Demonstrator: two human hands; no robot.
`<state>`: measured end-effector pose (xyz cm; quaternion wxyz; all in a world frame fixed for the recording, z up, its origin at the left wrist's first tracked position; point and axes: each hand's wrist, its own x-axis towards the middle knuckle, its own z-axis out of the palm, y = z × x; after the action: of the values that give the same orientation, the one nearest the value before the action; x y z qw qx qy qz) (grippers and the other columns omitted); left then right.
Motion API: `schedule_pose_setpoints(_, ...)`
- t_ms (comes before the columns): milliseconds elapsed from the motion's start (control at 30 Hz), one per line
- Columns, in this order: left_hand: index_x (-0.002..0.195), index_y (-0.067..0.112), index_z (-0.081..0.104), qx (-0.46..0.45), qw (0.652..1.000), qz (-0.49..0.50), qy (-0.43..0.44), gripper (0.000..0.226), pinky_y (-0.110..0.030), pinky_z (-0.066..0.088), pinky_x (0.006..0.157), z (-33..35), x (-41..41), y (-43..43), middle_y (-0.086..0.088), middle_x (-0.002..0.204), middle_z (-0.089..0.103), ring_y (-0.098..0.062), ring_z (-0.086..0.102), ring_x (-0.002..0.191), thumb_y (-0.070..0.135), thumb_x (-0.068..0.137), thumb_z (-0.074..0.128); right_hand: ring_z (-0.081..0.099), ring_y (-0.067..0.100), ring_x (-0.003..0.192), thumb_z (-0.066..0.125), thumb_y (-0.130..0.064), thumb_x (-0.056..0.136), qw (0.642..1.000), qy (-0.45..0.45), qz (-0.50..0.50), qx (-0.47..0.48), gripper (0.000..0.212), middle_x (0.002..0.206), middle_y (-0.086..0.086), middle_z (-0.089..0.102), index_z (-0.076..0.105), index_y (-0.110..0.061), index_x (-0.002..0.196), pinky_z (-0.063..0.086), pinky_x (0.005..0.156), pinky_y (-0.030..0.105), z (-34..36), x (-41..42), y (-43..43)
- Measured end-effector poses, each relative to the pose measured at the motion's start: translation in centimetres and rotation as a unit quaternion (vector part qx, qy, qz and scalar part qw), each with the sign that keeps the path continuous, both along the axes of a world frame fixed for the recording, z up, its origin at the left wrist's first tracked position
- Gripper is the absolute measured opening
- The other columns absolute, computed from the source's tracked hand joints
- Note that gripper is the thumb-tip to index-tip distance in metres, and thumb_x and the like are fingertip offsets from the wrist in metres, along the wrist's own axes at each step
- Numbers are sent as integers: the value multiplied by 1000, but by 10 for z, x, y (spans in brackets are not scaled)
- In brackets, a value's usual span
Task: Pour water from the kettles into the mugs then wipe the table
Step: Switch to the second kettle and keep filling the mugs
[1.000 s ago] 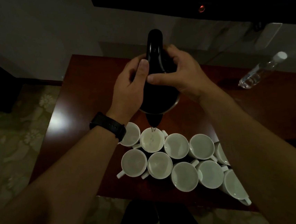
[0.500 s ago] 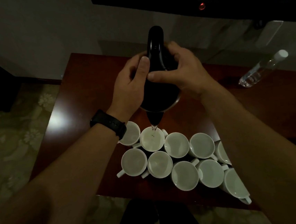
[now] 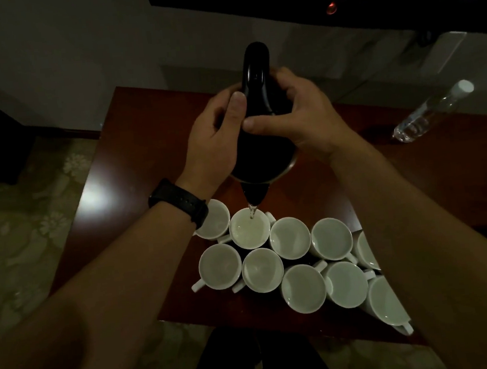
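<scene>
Now, kettle (image 3: 263,152): tilted, spout down, in your grip.
Left hand (image 3: 212,148): fingers curled round the kettle.
Right hand (image 3: 304,119): fingers curled round the kettle.
Mug (image 3: 242,235): just under the kettle's spout, taking water (image 3: 251,213).

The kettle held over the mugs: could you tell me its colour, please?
The kettle is black, seen best in the head view.
</scene>
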<state>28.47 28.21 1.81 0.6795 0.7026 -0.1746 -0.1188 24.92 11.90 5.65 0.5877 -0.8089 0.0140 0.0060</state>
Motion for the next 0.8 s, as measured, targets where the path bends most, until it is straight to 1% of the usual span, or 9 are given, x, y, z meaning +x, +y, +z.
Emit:
schedule_pose_setpoints(100,132,14,61,2,1000,4,1,56,-44,57,98,1,-1,-1,-8,121,69,-21,68,114,53,96,45,60,5,114,85,-29,80,1000,4,-2,-6,53,124,-6,58,54,-27,124,52,91,17,-1,0,-1)
schedule_pose_setpoints(167,129,18,62,-3,1000,3,-2,49,-35,58,92,1,-3,-2,-3,118,70,-17,69,111,51,97,44,60,7,115,85,-28,80,1000,4,-3,-5,51,125,-4,59,55,-29,122,52,91,18,-1,-1,-1)
schedule_pose_setpoints(233,126,23,63,-5,1000,1,-5,39,-31,57,89,1,-3,-1,0,116,70,-15,70,109,46,101,43,61,8,115,85,-27,80,1000,1,-2,-1,49,127,0,59,55,-31,118,53,92,19,-2,-2,-1)
schedule_pose_setpoints(333,125,24,62,-3,1000,-3,-3,32,-35,58,93,1,-2,-1,-2,118,70,-17,69,111,39,105,41,61,9,116,84,-29,79,1000,-3,0,1,51,126,-1,59,55,-28,121,53,93,21,-1,-3,-1)
schedule_pose_setpoints(433,125,22,63,-12,1000,-1,-4,33,-31,57,90,2,-3,-2,1,116,70,-15,70,110,38,105,42,61,7,114,85,-27,80,1000,-1,-4,4,51,121,-5,58,56,-26,122,54,93,20,0,-4,-1)
schedule_pose_setpoints(533,126,17,63,-12,1000,-2,-4,43,-35,58,92,1,-3,-3,-1,115,71,-19,70,110,46,101,44,61,8,115,84,-27,81,1000,1,-6,-2,52,123,-5,57,56,-24,125,54,95,22,0,-5,0)
schedule_pose_setpoints(633,128,11,64,-9,1000,2,1,52,-43,58,94,-1,-3,-3,-5,115,70,-24,70,109,50,99,45,62,13,118,81,-28,84,1000,8,-13,10,51,129,2,58,55,-21,128,55,98,29,0,-7,2)
schedule_pose_setpoints(700,121,18,66,-6,1000,8,-5,46,-45,58,94,-1,-3,-4,-3,112,71,-24,70,108,51,98,45,63,18,117,76,-29,88,999,15,-20,36,43,131,7,59,56,-20,126,56,98,34,2,-8,4)
schedule_pose_setpoints(800,117,24,65,-9,1000,4,-15,37,-47,58,95,0,-4,-4,-6,114,70,-25,69,109,48,99,44,64,20,115,68,-27,96,998,14,-32,53,18,129,10,60,60,-27,112,56,96,34,5,-9,8)
